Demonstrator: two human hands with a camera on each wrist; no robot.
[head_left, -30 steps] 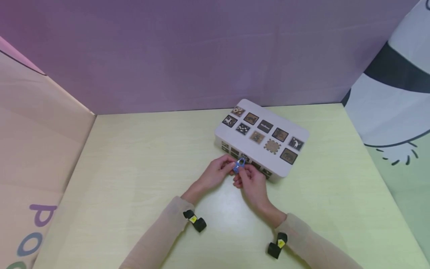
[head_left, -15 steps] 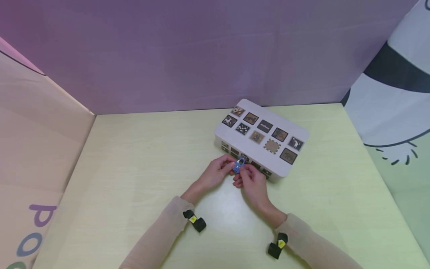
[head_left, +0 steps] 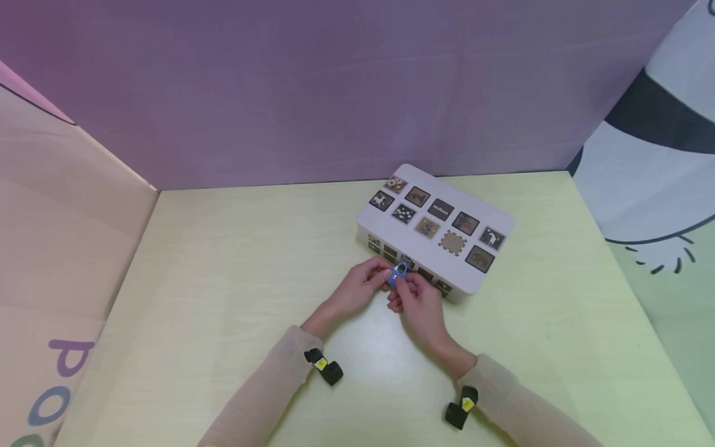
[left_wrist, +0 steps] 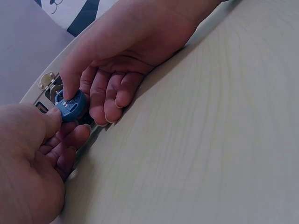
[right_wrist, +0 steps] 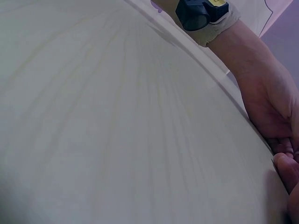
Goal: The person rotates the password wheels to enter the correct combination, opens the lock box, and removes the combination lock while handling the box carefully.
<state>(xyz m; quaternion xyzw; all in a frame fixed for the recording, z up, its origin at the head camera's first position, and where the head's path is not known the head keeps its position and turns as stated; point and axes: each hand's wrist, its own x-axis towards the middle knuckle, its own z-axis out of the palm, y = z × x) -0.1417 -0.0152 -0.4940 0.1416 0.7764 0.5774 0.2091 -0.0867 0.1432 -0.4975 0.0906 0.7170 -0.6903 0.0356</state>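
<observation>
A small blue combination padlock (head_left: pixel 397 274) is at the front wall of a white tin box (head_left: pixel 420 231), by its metal latch (left_wrist: pixel 48 82). My left hand (head_left: pixel 357 287) pinches the padlock's side between thumb and fingers. My right hand (head_left: pixel 422 308) is on its other side, thumb on the number dials and fingers curled close behind. In the left wrist view the padlock's shackle (left_wrist: pixel 58 95) shows near the latch, partly covered. The right wrist view shows the left hand (right_wrist: pixel 268 98) at the right edge; the padlock is out of frame there.
The box stands at an angle on a pale wooden table (head_left: pixel 234 267), its far corner near the purple back wall (head_left: pixel 290 93). Printed panels rise on the left (head_left: pixel 67 217) and right (head_left: pixel 665 186). Black wrist cameras (head_left: pixel 325 366) sit on both sleeves.
My right thumb shifts slightly off the padlock and then back over its dials. The left hand, the padlock and the box stay in place.
</observation>
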